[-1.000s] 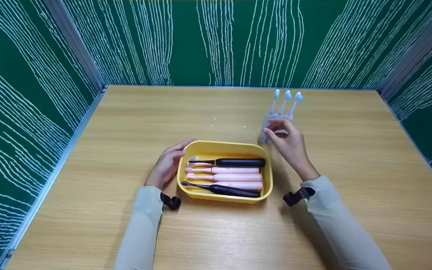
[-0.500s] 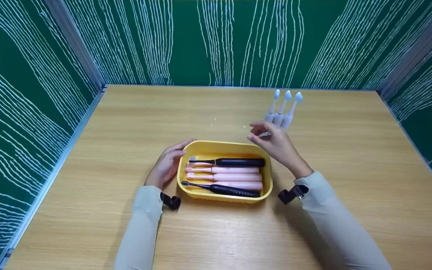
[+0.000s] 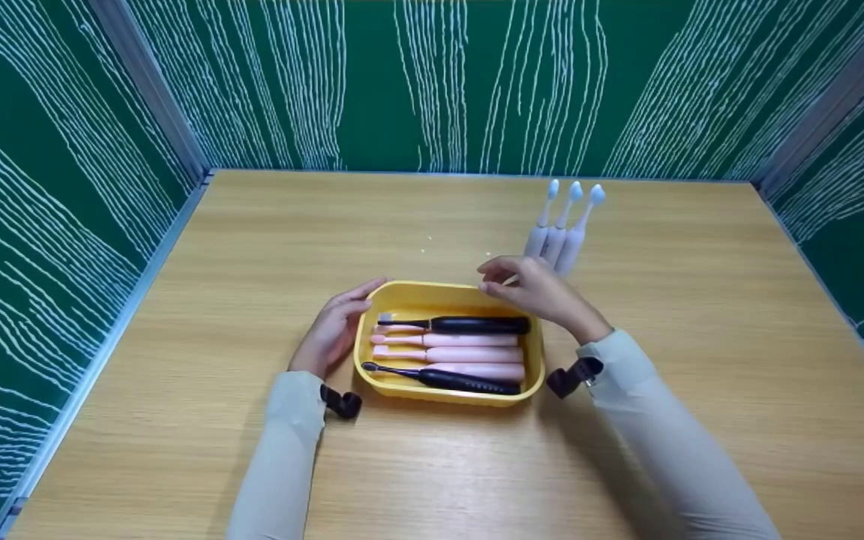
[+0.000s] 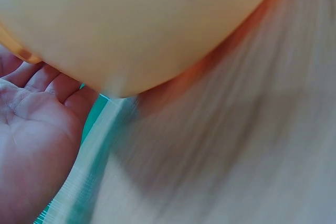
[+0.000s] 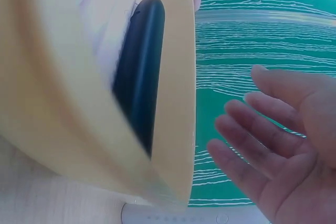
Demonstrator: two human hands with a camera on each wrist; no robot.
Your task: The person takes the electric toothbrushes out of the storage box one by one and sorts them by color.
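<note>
A yellow plastic basket (image 3: 449, 401) sits on the table with electric toothbrushes lying sideways in it. A black electric toothbrush (image 3: 481, 325) lies along the far side, another black one (image 3: 469, 381) along the near side, and pink toothbrushes (image 3: 475, 355) between them. My left hand (image 3: 331, 330) holds the basket's far left corner; in the left wrist view its fingers pass behind the rim. Above the far right rim is my right hand (image 3: 544, 295), fingers loosely bent, nothing in them; the right wrist view shows its palm apart from the basket wall (image 5: 177, 77).
Three white electric toothbrushes (image 3: 556, 236) stand upright side by side behind the right hand, their lower ends partly hidden. A few tiny pale bits (image 3: 426, 244) lie on the wooden table (image 3: 289, 225). Green panels with white lines (image 3: 372, 82) enclose the back and sides.
My right hand has moved left and nearer, away from the white toothbrushes to the basket's far right rim. The left hand and basket have stayed put.
</note>
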